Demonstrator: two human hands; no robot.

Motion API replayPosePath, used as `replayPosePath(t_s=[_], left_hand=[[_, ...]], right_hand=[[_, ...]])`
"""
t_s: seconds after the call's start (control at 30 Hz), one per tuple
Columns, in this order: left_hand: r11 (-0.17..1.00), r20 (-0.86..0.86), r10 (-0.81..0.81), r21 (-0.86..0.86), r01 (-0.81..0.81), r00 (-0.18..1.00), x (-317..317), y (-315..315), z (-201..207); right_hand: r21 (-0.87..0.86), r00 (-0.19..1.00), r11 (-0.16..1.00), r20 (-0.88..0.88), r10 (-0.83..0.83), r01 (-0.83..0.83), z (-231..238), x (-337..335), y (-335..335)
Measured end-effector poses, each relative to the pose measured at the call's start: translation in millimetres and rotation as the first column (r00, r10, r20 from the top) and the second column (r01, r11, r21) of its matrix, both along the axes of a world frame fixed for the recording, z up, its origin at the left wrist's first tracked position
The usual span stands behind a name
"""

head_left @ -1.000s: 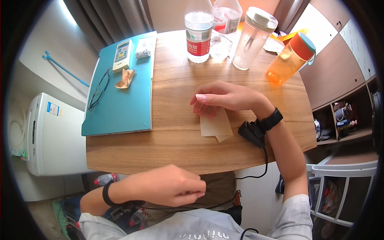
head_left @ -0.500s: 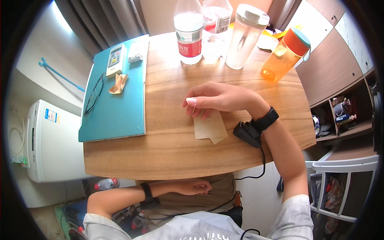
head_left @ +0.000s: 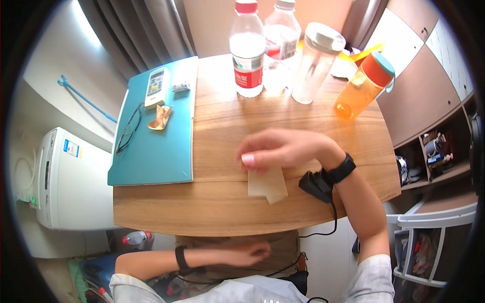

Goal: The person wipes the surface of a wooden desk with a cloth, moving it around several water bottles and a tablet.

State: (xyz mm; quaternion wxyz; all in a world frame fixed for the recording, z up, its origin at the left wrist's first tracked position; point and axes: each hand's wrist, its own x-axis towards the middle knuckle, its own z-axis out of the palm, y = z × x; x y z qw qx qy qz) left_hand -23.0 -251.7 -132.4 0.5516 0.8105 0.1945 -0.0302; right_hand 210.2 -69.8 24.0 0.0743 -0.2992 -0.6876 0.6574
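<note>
The person's right forearm (head_left: 359,202) reaches forward, and the wrist bends so the right hand (head_left: 285,149) points leftward, thumb side toward the body, fingers drooping in a loose curl. Below, as I see it, the left forearm (head_left: 151,263) crosses over the lap (head_left: 212,242), the left hand (head_left: 245,253) blurred, its fingers pointing rightward.

The tabletop (head_left: 151,208) looks like smooth grained wood with a soft sheen; the tan slips (head_left: 265,187) look like matt paper, the teal folder (head_left: 156,159) smooth and faintly glossy, the red-labelled bottle (head_left: 247,65) clear shiny plastic, the orange bottle (head_left: 357,92) translucent plastic, the grey curtain (head_left: 146,30) and pale sleeve (head_left: 374,278) matt cloth
</note>
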Motion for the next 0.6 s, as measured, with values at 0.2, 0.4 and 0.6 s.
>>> replayPosePath(t_s=[0.2, 0.4, 0.6], left_hand=[[0.992, 0.301, 0.067, -0.12, -0.032, 0.951, 7, 37, 167], [0.785, 0.357, 0.603, -0.105, -0.611, 0.713, -31, 146, 193], [0.582, 0.329, 0.804, -0.265, -0.769, 0.495, -56, 210, 175]], right_hand=[[0.045, 0.981, 0.98, -0.002, 0.195, -0.195, 3, -12, -15], [-0.002, 0.969, 0.971, 0.068, -0.237, 0.238, -1, 10, 8], [0.112, 0.972, 0.968, 0.036, -0.231, 0.226, -1, 2, 4]])
